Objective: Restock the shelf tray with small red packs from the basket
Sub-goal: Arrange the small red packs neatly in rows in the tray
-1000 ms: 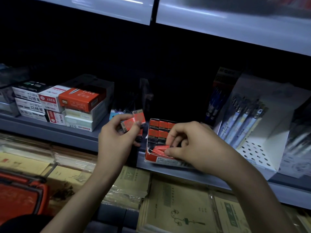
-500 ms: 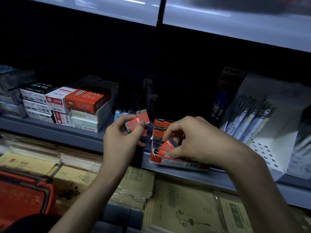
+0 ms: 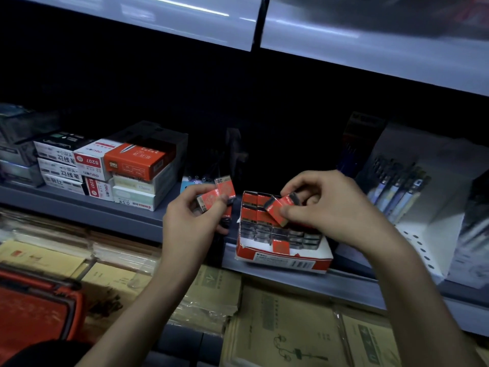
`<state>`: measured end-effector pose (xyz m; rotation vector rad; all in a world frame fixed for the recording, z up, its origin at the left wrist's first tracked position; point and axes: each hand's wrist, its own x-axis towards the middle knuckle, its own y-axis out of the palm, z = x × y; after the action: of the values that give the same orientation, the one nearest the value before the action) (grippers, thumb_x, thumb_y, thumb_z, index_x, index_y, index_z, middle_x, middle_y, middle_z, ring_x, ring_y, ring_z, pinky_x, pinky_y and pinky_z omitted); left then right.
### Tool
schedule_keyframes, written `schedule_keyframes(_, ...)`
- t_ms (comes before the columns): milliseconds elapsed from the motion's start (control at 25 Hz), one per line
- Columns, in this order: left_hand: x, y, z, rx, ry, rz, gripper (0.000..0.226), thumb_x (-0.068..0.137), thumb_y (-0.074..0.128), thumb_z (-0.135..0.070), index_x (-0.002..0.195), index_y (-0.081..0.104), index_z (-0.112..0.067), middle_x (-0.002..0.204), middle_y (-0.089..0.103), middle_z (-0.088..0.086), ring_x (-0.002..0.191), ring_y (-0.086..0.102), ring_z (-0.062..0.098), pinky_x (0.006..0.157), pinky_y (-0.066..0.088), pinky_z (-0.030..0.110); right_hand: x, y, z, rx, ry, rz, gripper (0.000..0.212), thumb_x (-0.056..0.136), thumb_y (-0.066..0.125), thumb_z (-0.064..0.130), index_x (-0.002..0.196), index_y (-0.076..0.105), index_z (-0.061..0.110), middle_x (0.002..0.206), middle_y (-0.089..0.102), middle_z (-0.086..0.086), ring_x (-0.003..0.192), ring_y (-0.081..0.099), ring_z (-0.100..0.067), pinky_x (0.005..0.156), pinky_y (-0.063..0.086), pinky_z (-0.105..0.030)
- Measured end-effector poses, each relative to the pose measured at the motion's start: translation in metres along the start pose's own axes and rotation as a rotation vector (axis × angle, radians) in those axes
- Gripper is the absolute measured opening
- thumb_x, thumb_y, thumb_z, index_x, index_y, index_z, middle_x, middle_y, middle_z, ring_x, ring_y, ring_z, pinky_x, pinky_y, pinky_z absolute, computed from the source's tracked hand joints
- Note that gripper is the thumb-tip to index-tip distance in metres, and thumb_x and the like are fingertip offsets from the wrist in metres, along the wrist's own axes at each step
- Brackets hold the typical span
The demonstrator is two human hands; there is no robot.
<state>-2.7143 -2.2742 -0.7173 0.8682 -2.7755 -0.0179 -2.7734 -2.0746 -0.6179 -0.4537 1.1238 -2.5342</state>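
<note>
Centre-right of frame, right hand [image 3: 336, 210]: thumb and fingertips pinch one red pack [image 3: 277, 207], tilted, low corner over back rows of tray [image 3: 283, 259]. Centre, left hand [image 3: 193, 226]: fingers curled round small stack of packs [image 3: 225, 188], two red faces plain, more beneath unclear. Tray sits on shelf [image 3: 132, 218], just right of left hand; four red tops at back left, one more upright at front, rest dark. One basket [image 3: 37, 311], lower left.
</note>
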Motion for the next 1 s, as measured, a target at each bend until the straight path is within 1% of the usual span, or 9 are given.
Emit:
schedule_keyframes(120, -0.001, 0.0, 0.0, 0.002, -0.002, 0.001, 0.014, 0.093, 0.076, -0.024, 0.106, 0.072, -0.023, 0.087, 0.079, 0.0, 0.061, 0.075, 0.022, 0.065, 0.063, 0.036, 0.009, 0.018, -0.014, -0.028, 0.087, -0.074, 0.018, 0.088, 0.075, 0.025, 0.105, 0.074, 0.032, 0.077, 0.068, 0.013, 0.064, 0.064, 0.001, 0.05, 0.046, -0.014)
schedule_keyframes(200, -0.001, -0.001, 0.0, -0.01, -0.002, 0.002, 0.014, 0.093, 0.076, -0.023, 0.107, 0.072, -0.022, 0.088, 0.079, 0.003, 0.061, 0.075, 0.022, 0.064, 0.063, 0.035, 0.009, 0.021, -0.018, -0.134, 0.097, -0.084, 0.024, 0.094, 0.068, 0.032, 0.118, 0.073, 0.029, 0.089, 0.067, 0.016, 0.073, 0.066, -0.002, 0.055, 0.047, -0.013)
schedule_keyframes(360, -0.001, 0.0, 0.0, 0.001, 0.004, 0.001, 0.014, 0.093, 0.075, -0.022, 0.107, 0.072, -0.021, 0.088, 0.078, 0.002, 0.062, 0.075, 0.022, 0.068, 0.064, 0.045, 0.005, 0.02, -0.014, -0.223, 0.055, -0.106, 0.035, 0.096, 0.066, 0.037, 0.13, 0.066, 0.026, 0.114, 0.064, 0.008, 0.077, 0.062, -0.005, 0.057, 0.044, -0.013)
schedule_keyframes(440, -0.001, 0.0, -0.001, -0.004, 0.0, 0.0, 0.015, 0.092, 0.076, -0.022, 0.107, 0.072, -0.021, 0.087, 0.079, 0.001, 0.062, 0.075, 0.022, 0.071, 0.064, 0.049, -0.001, 0.014, -0.007, -0.238, 0.036, -0.135, 0.025, 0.093, 0.07, 0.04, 0.116, 0.069, 0.03, 0.108, 0.063, 0.011, 0.08, 0.058, -0.004, 0.062, 0.042, -0.018)
schedule_keyframes(520, -0.002, 0.0, -0.001, 0.004, 0.003, 0.006, 0.016, 0.093, 0.076, -0.023, 0.108, 0.072, -0.021, 0.087, 0.079, 0.0, 0.063, 0.076, 0.022, 0.072, 0.064, 0.051, -0.01, 0.005, 0.001, -0.223, 0.067, -0.102, 0.012, 0.09, 0.074, 0.043, 0.092, 0.072, 0.03, 0.087, 0.068, 0.011, 0.071, 0.061, -0.003, 0.062, 0.047, -0.024)
schedule_keyframes(640, -0.004, -0.001, -0.002, 0.016, 0.019, 0.013, 0.016, 0.093, 0.075, -0.024, 0.109, 0.072, -0.022, 0.087, 0.079, -0.001, 0.064, 0.076, 0.021, 0.073, 0.064, 0.052, -0.022, 0.002, 0.014, -0.28, 0.197, 0.059, 0.036, 0.085, 0.075, 0.053, 0.072, 0.075, 0.019, 0.066, 0.07, 0.004, 0.062, 0.064, -0.012, 0.062, 0.054, -0.034)
schedule_keyframes(720, -0.003, 0.0, -0.002, 0.024, 0.025, 0.007, 0.016, 0.093, 0.076, -0.025, 0.108, 0.072, -0.022, 0.086, 0.079, -0.001, 0.064, 0.076, 0.022, 0.074, 0.063, 0.054, -0.024, 0.008, 0.023, -0.39, 0.275, 0.125, 0.048, 0.079, 0.076, 0.062, 0.07, 0.072, 0.015, 0.067, 0.069, 0.001, 0.067, 0.066, -0.019, 0.064, 0.056, -0.037)
schedule_keyframes(800, -0.003, 0.0, -0.002, 0.023, 0.021, 0.005, 0.016, 0.093, 0.076, -0.025, 0.108, 0.072, -0.022, 0.086, 0.079, -0.001, 0.064, 0.076, 0.022, 0.074, 0.063, 0.055, -0.023, 0.016, 0.027, -0.491, 0.314, 0.164, 0.052, 0.072, 0.079, 0.066, 0.071, 0.065, 0.016, 0.068, 0.064, 0.0, 0.068, 0.064, -0.02, 0.062, 0.051, -0.032)
schedule_keyframes(1000, -0.004, -0.001, -0.001, 0.013, 0.012, 0.008, 0.016, 0.092, 0.075, -0.025, 0.108, 0.072, -0.024, 0.087, 0.079, -0.001, 0.063, 0.076, 0.021, 0.068, 0.064, 0.041, -0.021, 0.014, 0.024, -0.43, 0.355, 0.228, 0.039, 0.074, 0.084, 0.052, 0.081, 0.074, 0.014, 0.077, 0.073, -0.005, 0.073, 0.068, -0.017, 0.072, 0.061, -0.036)
